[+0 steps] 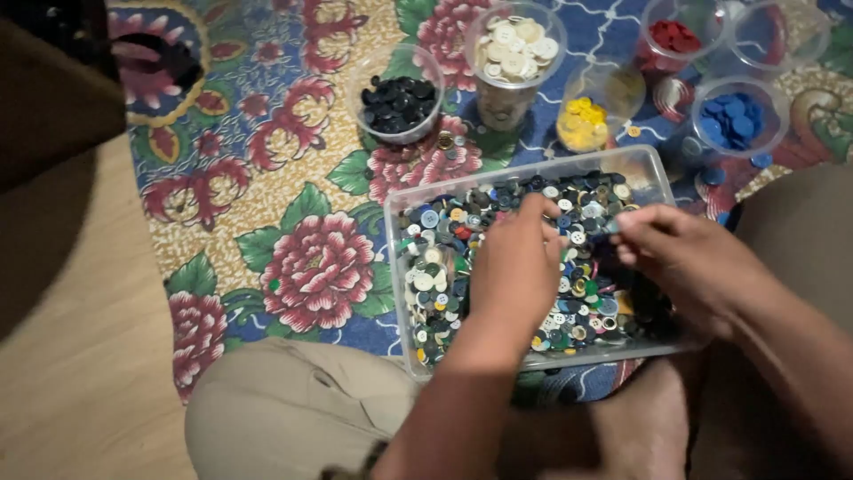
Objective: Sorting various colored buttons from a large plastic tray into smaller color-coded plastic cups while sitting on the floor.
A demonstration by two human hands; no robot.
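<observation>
A clear rectangular plastic tub (653,169) sits on the floral rug, full of mixed buttons (435,258) of many colours. My left hand (517,267) reaches down into the tub, fingertips among the buttons near its far side. Over the tub's right half my right hand (684,258) hovers, with thumb and fingers pinched on a small button; the button itself is barely visible.
Beyond the tub stand clear cups of sorted buttons: black (398,102), white (515,49), yellow (582,120), red (673,36), blue (733,120), and an empty-looking one (786,31). My knees frame the tub at the bottom. Wooden floor (80,356) lies left of the rug.
</observation>
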